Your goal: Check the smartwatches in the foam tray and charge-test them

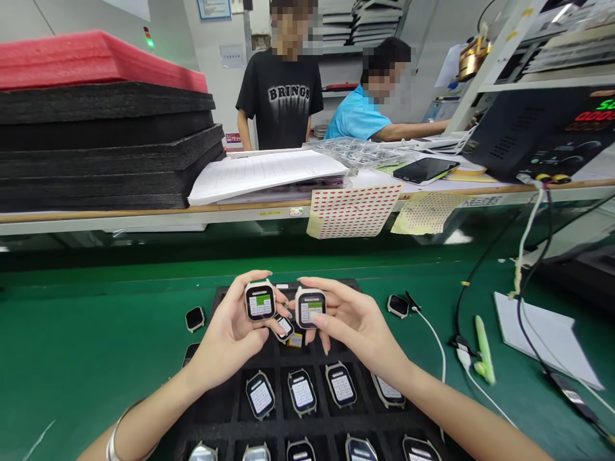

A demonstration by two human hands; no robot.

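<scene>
My left hand (235, 326) grips a strapless smartwatch (260, 302) by its edges, its lit screen showing a green and white table. Beside it, my right hand (353, 320) holds a second smartwatch (310, 308) with a similar screen, the thumb lying on the glass. Both are raised over a black foam tray (230, 410). Partly behind the fingers, another lit watch (284, 328) lies near a small yellow piece (295, 340). In the tray's compartments sit several watches, among them one with a white screen (302, 391); my forearms cover parts of the tray.
Left of the tray lies a dark-screened watch (195, 319); another watch (398, 306) lies right, by a white cable (435, 333). A green pen-like tool (484, 349) and cables are farther right. Black foam sheets (106, 147) and a power supply (542, 131) stand on the shelf. Two people are beyond.
</scene>
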